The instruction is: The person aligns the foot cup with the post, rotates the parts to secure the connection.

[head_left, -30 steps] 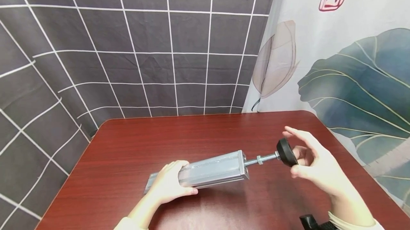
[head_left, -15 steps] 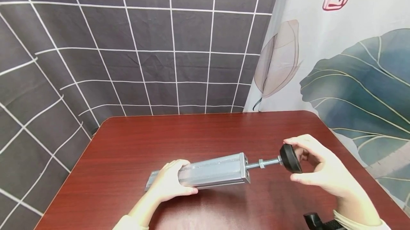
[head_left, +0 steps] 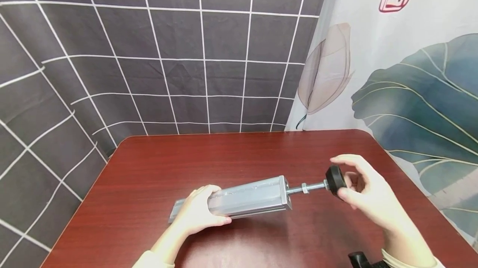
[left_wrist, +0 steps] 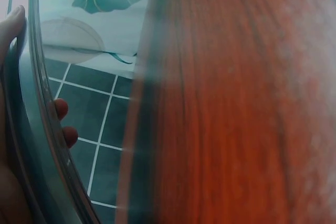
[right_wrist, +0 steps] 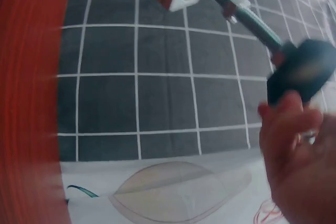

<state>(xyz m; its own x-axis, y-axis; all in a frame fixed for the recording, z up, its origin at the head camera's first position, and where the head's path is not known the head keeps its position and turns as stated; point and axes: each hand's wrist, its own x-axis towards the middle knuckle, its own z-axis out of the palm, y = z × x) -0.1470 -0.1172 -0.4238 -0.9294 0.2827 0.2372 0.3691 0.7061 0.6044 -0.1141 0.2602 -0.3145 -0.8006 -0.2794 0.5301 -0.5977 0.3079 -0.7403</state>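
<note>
In the head view a silver, square-sided metal bar (head_left: 248,197) lies slanted, held slightly above the table. My left hand (head_left: 198,214) grips it near its left end, thumb on the near side; in the left wrist view two fingertips (left_wrist: 65,124) show past its edge. A threaded rod (head_left: 315,186) with a nut (head_left: 304,188) sticks out of the right end and carries a black levelling foot (head_left: 336,181). Around that foot are the bent fingers of my right hand (head_left: 367,193), thumb against its near edge, index finger raised above it. The right wrist view shows fingertips touching the foot (right_wrist: 302,72).
The reddish-brown wooden table (head_left: 209,156) has rounded far corners. Behind it hangs a dark grey cloth (head_left: 179,73) with white grid lines, and a white leaf-patterned curtain (head_left: 332,93) to the right. A black strap piece (head_left: 359,259) sits by the right wrist.
The right fingers have shifted around the levelling foot: the index finger has lifted off its top edge and the thumb has moved up along it. The left hand keeps its hold.
</note>
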